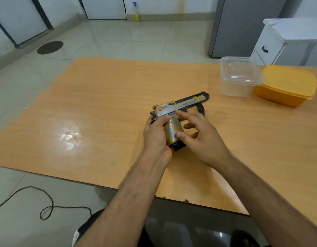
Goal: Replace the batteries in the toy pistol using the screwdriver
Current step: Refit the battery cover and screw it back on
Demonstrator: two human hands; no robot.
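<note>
Orange-brown wooden table [104, 97] fills the middle of the frame, over pale floor tiles; a bright glare patch sits on its left half.

Toy pistol [173, 125]: centre of frame, gold and grey with dark trim, barrel pointing to the upper right, grip base toward the viewer; whether it touches the tabletop cannot be told.

Left hand [156, 138]: fingers curled round the rear of the grip, thumb lying over the back of the slide; it holds the pistol.

Right hand [198, 138]: fingers loosely spread and half bent, thumb tip touching the right side of the grip, index finger reaching to the frame by the trigger; it grasps nothing fully.

Dark object with a yellow spot [200, 109]: on the table just behind the right hand, partly hidden by the pistol barrel and the fingers; too obscured to name.

Clear plastic container [240, 77]: lidded, upper right of the table.

Orange lidded container [286, 85]: just beside the clear one, at the right edge.

Spray bottle [135, 12]: on the floor by the far wall, top centre.

White cabinet [272, 41]: upper right, with a dark drawer handle.

Round dark floor cover [50, 47]: upper left.

Black cord [47, 205]: looped on the floor, lower left.
</note>
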